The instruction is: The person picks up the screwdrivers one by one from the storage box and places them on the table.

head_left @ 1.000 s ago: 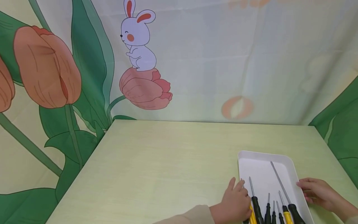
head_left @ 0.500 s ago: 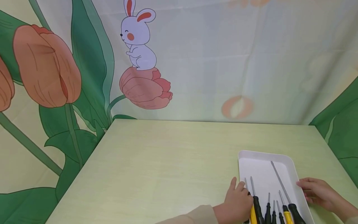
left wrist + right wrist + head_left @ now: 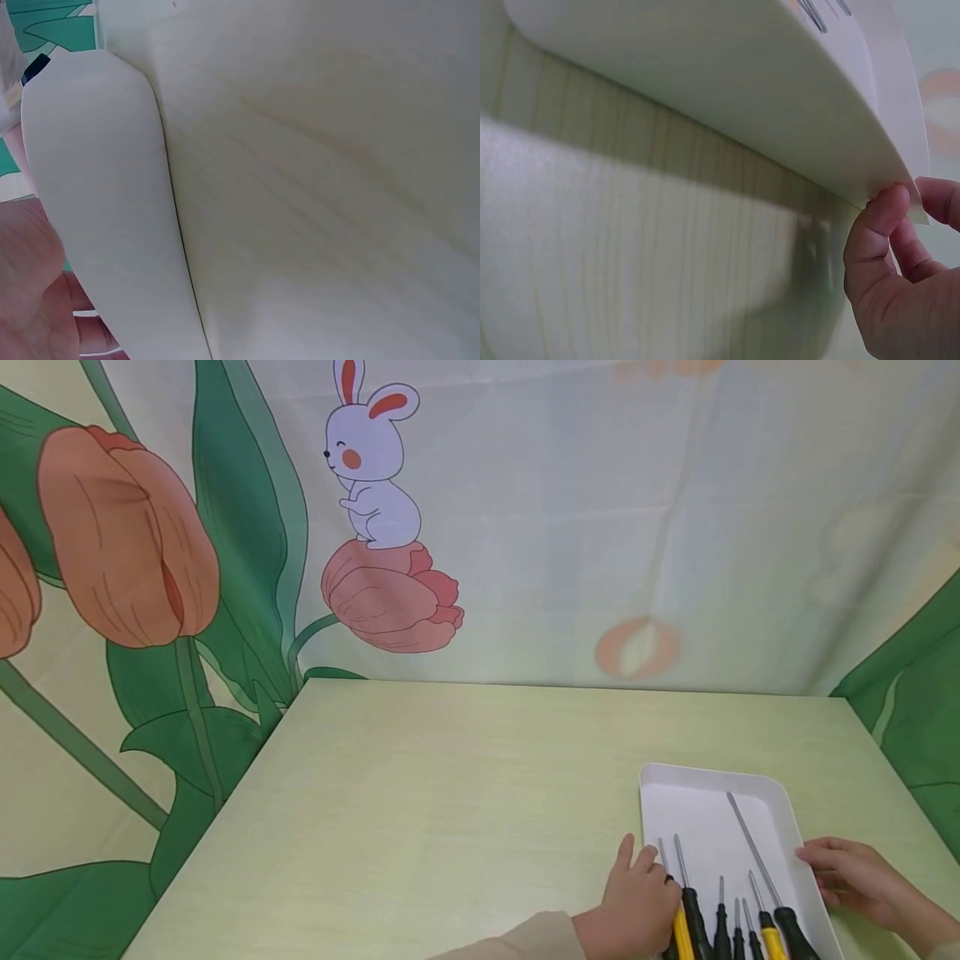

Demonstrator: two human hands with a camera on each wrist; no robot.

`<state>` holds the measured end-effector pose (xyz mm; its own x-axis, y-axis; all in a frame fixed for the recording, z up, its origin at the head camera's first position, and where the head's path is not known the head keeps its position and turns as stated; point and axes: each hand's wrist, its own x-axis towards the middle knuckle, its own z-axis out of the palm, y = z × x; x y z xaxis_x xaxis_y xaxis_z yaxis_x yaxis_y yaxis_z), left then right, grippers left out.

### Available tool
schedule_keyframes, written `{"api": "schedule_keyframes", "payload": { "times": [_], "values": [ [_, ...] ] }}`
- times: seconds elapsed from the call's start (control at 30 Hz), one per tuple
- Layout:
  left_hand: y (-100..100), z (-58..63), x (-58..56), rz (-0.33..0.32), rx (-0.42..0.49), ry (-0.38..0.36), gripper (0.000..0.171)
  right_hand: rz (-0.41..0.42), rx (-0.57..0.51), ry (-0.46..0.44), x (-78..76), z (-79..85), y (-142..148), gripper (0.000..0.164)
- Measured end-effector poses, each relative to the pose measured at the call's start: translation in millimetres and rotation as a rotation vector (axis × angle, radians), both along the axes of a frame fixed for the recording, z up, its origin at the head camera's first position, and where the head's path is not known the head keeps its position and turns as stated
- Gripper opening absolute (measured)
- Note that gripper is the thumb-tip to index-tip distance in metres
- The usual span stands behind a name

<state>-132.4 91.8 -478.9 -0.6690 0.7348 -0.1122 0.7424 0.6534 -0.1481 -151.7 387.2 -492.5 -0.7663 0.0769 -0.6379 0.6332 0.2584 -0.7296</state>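
A white tray [image 3: 697, 793] stands at the table's right front. Several screwdrivers lie inside it, handles toward me. My left hand [image 3: 639, 900] reaches over the tray's left side, two fingers lifted. It appears to pinch the leftmost yellow-handled screwdriver [image 3: 681, 935], though its contact is hidden. Close beside it lies a black-handled screwdriver [image 3: 695, 920]. In the left wrist view, the tray's outer wall [image 3: 101, 180] hides the fingertips of that hand [image 3: 26, 277]. My right hand [image 3: 862, 881] pinches the tray's right rim; the right wrist view shows thumb and finger [image 3: 889, 206] on it.
Farther right in the tray are small black screwdrivers [image 3: 722, 931], another yellow-handled one [image 3: 771, 935] and a long black-handled one [image 3: 795, 931]. The pale wood table [image 3: 450, 793] reaches back to a printed cloth [image 3: 525, 527]. Green cloth [image 3: 930, 693] hangs at the right.
My left hand has shifted slightly right. The yellow-handled screwdriver and the black one beside it have moved right with it. My right hand and the tray stay almost in place.
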Motion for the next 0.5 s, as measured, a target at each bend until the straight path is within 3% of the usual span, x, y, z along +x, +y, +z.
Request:
{"api": "schedule_keyframes", "payload": {
  "times": [0.33,0.5],
  "values": [
    [5.3,-1.4,2.1,0.037,-0.044,-0.012,0.016,-0.003,0.009,-0.019,-0.4,-0.2,0.2,0.073],
    [10.1,-2.0,1.8,0.044,-0.067,-0.056,0.015,-0.005,0.008,-0.015,0.0,-0.4,0.3,0.075]
  ]
}}
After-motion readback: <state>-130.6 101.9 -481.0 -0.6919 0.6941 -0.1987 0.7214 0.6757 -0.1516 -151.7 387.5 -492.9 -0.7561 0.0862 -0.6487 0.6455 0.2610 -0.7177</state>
